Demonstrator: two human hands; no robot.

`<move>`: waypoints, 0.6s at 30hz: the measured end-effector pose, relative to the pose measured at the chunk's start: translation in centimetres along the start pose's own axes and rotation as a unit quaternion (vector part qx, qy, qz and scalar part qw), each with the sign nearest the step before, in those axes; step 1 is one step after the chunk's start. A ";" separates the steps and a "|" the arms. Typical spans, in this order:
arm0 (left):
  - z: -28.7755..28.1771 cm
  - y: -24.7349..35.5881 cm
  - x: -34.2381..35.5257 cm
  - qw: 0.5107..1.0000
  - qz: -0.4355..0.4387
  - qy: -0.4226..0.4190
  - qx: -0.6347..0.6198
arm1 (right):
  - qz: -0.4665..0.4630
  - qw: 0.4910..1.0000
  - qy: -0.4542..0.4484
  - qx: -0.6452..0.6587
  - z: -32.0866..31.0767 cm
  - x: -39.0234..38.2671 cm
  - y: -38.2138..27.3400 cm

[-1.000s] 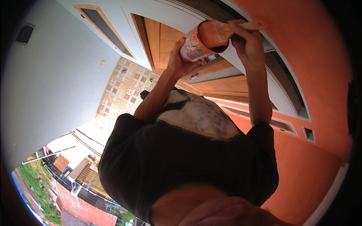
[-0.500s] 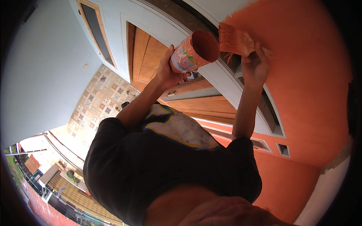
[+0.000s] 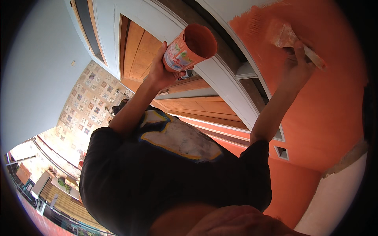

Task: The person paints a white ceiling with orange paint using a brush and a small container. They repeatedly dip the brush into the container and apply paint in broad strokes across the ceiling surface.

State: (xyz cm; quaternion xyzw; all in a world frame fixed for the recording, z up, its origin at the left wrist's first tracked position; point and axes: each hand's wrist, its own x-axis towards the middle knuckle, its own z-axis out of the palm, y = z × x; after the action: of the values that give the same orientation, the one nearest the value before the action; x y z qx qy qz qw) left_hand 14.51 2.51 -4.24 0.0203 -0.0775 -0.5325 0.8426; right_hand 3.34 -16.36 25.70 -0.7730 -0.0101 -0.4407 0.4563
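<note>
My left hand is wrapped round a paint-smeared can, tilted so that its opening faces away from my palm; orange paint coats its inside. In my right hand is a flat paintbrush, gripped by its handle. The brush's bristles lie against the wall, blending into the orange paint near its upper edge. Brushed streaks fringe the border where orange meets the unpainted white part.
A white frame with dark vent openings runs diagonally beside the orange wall. Wooden door panels stand beyond the can. Patterned floor tiles lie at the left, below a pale wall. A small square vent sits lower in the orange wall.
My right hand has moved right with the paintbrush, from beside the can onto the wall. The can in my left hand has shifted slightly up and left in view.
</note>
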 end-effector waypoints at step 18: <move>-3.4 1.8 -2.8 0.990 0.136 0.011 -0.029 | -0.053 0.862 -0.340 -0.372 3.8 7.2 1.7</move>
State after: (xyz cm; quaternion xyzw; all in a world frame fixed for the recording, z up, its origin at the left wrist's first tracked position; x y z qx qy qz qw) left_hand 15.45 5.62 -7.72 -0.0087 -0.0545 -0.4147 0.9083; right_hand 10.97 -17.39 28.75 -0.9855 -0.0403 -0.1450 0.0788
